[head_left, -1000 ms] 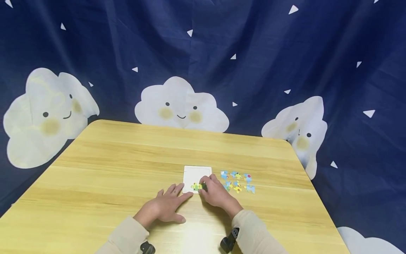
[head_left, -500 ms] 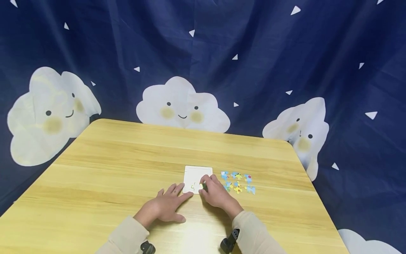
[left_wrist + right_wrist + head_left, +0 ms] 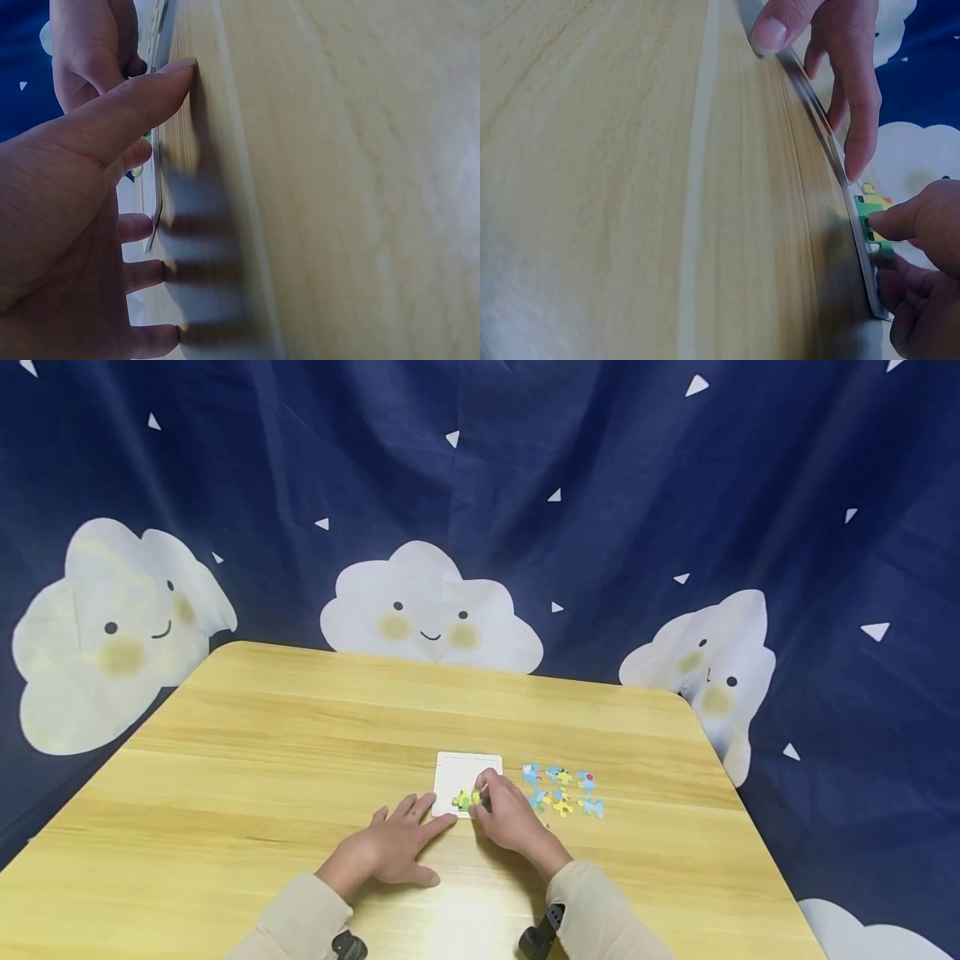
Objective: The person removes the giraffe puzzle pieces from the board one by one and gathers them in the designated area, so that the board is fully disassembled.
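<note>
A white square puzzle tray [image 3: 456, 772] lies on the table. At its near edge, in the head view, are joined-looking yellow and green jigsaw pieces [image 3: 463, 802]. My right hand [image 3: 512, 814] pinches a jigsaw piece at their right side, and its fingers hide much of it. The right wrist view has the thumb against a green and yellow piece [image 3: 873, 214], low over the tray. My left hand [image 3: 393, 846] is spread with straight fingers, its fingertips touching the tray's left and near edges and the table beside it.
Several loose jigsaw pieces [image 3: 562, 774], blue and yellow, lie in two rows right of the tray. The wooden table [image 3: 337, 718] ends in front of a dark blue curtain [image 3: 450, 485] with clouds printed on it.
The yellow and green pieces looked washed out half a second ago and show their colours again now. My right fingers have shifted very slightly; my left hand stays where it was.
</note>
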Demonstrator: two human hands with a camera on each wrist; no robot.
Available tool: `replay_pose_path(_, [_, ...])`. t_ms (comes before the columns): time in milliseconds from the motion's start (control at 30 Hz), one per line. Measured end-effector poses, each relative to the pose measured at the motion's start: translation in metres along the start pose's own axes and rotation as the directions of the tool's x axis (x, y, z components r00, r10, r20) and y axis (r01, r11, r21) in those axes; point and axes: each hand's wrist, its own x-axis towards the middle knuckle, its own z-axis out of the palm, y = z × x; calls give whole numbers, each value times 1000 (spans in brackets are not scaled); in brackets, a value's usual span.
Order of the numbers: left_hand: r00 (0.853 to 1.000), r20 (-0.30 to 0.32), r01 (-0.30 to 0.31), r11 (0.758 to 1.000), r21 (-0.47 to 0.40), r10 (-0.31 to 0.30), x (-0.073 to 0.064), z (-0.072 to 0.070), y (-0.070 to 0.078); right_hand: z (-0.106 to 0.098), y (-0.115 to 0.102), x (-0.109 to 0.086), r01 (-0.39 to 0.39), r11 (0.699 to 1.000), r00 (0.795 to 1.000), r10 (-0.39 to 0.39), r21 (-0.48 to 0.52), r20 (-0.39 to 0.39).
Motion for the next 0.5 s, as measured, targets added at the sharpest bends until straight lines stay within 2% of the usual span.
replay_pose_path(267, [1000,7,-19,1000,10,19,3,1,-2,0,4,-2,23,997,999,-21,67,-36])
replay_pose_path(500, [1000,-4,-21,1000,16,21,3,2,-2,-12,22,-13,8,993,991,7,118,-131])
